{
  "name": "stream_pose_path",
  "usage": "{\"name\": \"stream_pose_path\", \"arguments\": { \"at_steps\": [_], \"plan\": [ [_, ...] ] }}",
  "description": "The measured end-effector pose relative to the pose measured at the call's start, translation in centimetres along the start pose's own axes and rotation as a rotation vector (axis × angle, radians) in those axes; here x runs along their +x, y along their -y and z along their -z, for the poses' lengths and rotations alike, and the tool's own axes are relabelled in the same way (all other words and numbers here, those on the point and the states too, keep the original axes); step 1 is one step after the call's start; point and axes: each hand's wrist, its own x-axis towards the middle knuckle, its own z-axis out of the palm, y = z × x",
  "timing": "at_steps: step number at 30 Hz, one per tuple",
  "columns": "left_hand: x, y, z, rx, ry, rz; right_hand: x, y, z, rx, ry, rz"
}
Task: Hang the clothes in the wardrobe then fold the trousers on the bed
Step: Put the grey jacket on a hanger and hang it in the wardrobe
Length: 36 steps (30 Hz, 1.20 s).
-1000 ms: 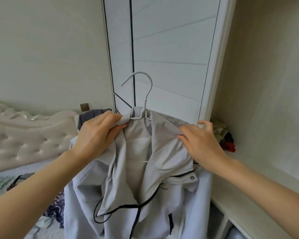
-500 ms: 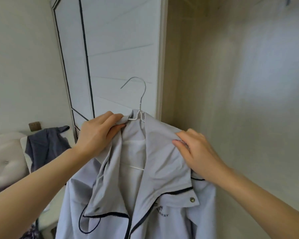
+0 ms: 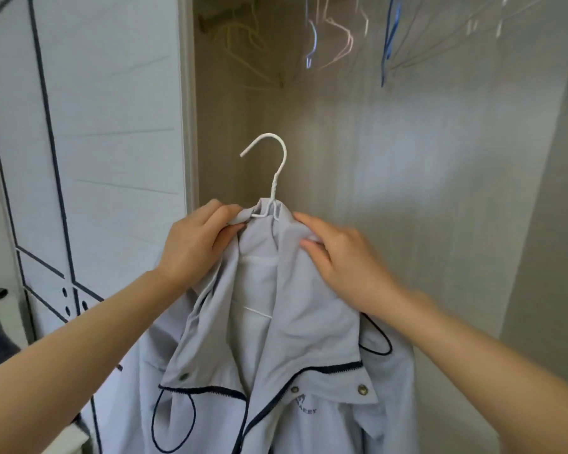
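Both bare forearms reach forward and upward from the lower corners, the left hand (image 3: pixel 197 244) pinching the collar of the jacket (image 3: pixel 295 322) between thumb and curled fingers, the right hand (image 3: pixel 344 263) holding the cloth opposite, between thumb and forefinger.

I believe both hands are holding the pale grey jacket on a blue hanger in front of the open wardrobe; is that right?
Not quite: the hanger carrying the jacket is white, not blue, as the head view shows. The rest holds: the left hand and the right hand both hold the pale grey jacket in front of the open wardrobe.
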Motion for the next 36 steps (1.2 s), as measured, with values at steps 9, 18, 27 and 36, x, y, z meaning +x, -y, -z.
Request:
{"name": "stream_pose_path", "arguments": {
  "at_steps": [9, 18, 27, 36],
  "plan": [
    [5.9, -2.2, -4.4, -0.041, 0.009, 0.036, -1.9, -4.2, 5.8, -0.508, 0.011, -0.001],
    [13.2, -2.3, -8.8, -0.195, -0.092, 0.008, -1.4, -5.9, 8.8, -0.252, -0.033, -0.405],
    [17.5, -3.7, -16.5, -0.264, -0.133, -0.163, 0.5, -7.6, 10.4, -0.554, -0.113, -0.421],
    [23.0, -7.8, -22.7, -0.472, 0.093, -0.11, 2.3, -9.1, 14.2, -0.381, -0.268, -0.564]
  ]
}}
